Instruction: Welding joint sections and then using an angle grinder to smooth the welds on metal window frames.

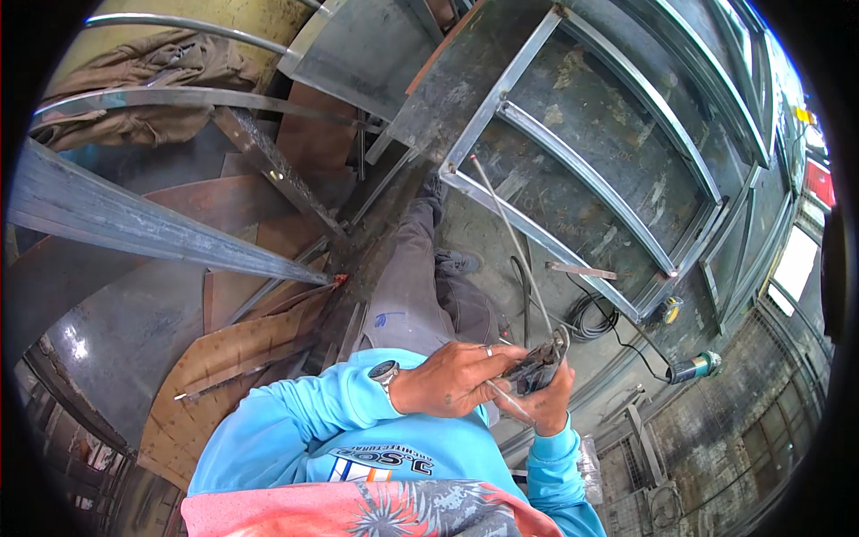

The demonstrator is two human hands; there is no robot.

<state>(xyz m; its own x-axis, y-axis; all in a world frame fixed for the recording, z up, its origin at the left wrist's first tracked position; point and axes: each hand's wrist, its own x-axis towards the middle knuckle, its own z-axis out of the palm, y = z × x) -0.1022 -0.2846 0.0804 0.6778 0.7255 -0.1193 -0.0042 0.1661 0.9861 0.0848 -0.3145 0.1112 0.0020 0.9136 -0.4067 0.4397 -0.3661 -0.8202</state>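
Dark clamp-like tool [539, 369] held in both bare hands before a worker's waist.
Left hand [447, 380] pinches one side and right hand [548, 403] curls around the other; beyond, a thin rod [504, 213] slants toward a metal frame [473, 133], near coiled cable [586, 333].

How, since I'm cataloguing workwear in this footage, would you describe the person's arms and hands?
The left sleeve and right sleeve are long and light blue. The left hand is gloveless, with a silver-coloured ring on one finger and a dark-faced wristwatch at its wrist. The right hand is also gloveless, with no ring or watch visible.
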